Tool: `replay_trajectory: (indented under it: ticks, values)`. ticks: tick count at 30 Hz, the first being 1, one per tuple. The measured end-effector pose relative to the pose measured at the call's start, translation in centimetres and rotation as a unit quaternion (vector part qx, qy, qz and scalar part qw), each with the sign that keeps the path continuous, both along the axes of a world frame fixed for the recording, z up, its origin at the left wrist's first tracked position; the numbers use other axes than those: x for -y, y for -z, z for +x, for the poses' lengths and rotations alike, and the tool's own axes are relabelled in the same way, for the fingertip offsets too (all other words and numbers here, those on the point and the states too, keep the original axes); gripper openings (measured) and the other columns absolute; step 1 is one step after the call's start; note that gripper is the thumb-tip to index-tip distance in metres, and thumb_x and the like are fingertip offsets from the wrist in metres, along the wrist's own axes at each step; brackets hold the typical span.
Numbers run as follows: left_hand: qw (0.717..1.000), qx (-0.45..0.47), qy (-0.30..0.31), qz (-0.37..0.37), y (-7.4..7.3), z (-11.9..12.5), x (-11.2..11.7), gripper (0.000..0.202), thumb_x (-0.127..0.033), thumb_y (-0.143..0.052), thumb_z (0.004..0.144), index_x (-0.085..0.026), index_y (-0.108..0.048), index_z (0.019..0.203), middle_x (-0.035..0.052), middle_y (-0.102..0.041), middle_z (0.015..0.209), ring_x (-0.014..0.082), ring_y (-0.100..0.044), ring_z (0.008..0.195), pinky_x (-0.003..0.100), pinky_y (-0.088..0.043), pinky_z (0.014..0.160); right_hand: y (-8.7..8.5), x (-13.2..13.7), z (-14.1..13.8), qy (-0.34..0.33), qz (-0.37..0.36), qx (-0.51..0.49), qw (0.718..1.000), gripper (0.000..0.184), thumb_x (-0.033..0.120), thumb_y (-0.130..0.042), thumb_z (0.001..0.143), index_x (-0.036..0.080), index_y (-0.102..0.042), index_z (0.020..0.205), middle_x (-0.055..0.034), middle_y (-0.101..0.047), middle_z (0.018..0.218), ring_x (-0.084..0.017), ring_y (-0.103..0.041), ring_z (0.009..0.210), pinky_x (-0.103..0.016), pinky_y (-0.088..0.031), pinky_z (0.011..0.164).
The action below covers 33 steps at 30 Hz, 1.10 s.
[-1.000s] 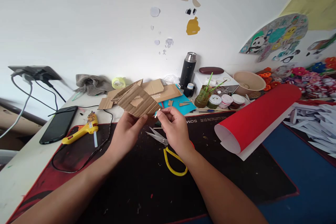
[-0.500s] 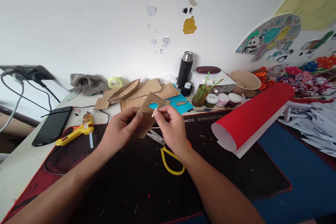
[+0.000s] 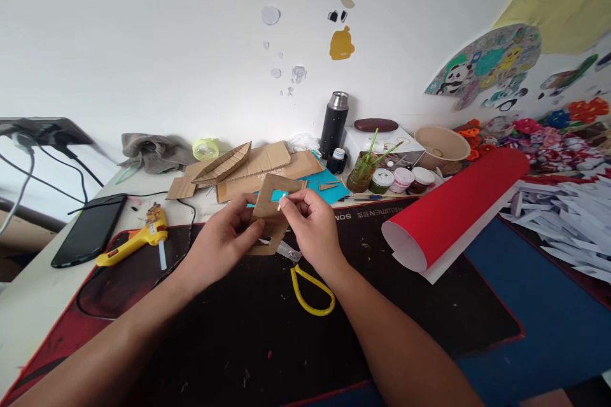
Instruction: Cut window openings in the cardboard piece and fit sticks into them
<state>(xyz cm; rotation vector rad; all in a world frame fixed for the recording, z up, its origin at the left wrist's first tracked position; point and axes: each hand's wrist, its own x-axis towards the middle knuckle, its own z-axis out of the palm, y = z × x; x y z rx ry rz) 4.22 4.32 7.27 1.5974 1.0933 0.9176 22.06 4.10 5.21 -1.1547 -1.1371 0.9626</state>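
My left hand (image 3: 222, 241) grips a brown cardboard piece (image 3: 271, 216) with a square cut-out window, held above the black mat (image 3: 238, 343). My right hand (image 3: 310, 229) pinches a short thin stick (image 3: 281, 202) and holds its tip against the edge of the window. Yellow-handled scissors (image 3: 308, 286) lie on the mat just under my right hand, their blades partly hidden by the cardboard.
A yellow glue gun (image 3: 136, 238) and black phone (image 3: 88, 229) lie at left with cables. Cardboard scraps (image 3: 248, 165), a teal sheet, black flask (image 3: 333, 122), paint jars (image 3: 401, 179), a bowl and a rolled red paper (image 3: 458, 210) crowd the back and right. White paper strips (image 3: 568, 216) lie far right.
My left hand has turned and lowered the cardboard piece, so its window now faces me. My right hand followed with the stick to the window's edge.
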Motion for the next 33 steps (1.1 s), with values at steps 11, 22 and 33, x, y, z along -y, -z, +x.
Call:
replay_trajectory:
  ticks: [11, 22, 33]
  values:
    - [0.999, -0.005, -0.036, 0.020, -0.5, 0.3, 0.2, 0.046, -0.068, -0.071, 0.093, -0.023, -0.069, 0.099, 0.0046, -0.077, 0.093, 0.0242, -0.071, 0.081, 0.032, -0.057, 0.068, 0.5, 0.2, -0.4, -0.038, 0.004, 0.030, 0.999, 0.027, 0.049, -0.071, 0.092, 0.023, -0.066, 0.085, 0.0046, -0.056, 0.065, -0.015, -0.048, 0.060, -0.029, -0.038, 0.057]
    - [0.999, 0.000, -0.041, 0.029, 0.7, 0.7, 0.7, 0.050, -0.059, -0.076, 0.092, -0.026, -0.070, 0.130, 0.0063, -0.082, 0.104, 0.0304, -0.078, 0.094, 0.040, -0.062, 0.083, 0.4, 0.3, -0.4, -0.029, 0.003, 0.025, 0.999, 0.027, 0.048, -0.073, 0.092, 0.023, -0.066, 0.084, 0.0027, -0.062, 0.067, -0.015, -0.051, 0.060, -0.029, -0.041, 0.059]
    - [0.996, -0.069, -0.006, 0.061, 0.2, 0.2, 0.2, 0.044, -0.062, -0.059, 0.102, -0.024, -0.069, 0.122, 0.0085, -0.079, 0.119, 0.0321, -0.074, 0.108, 0.042, -0.058, 0.092, 0.3, 0.3, -0.4, -0.039, 0.002, 0.023, 0.999, 0.027, 0.048, -0.071, 0.091, 0.022, -0.066, 0.084, 0.0045, -0.056, 0.064, -0.014, -0.046, 0.058, -0.029, -0.037, 0.056]
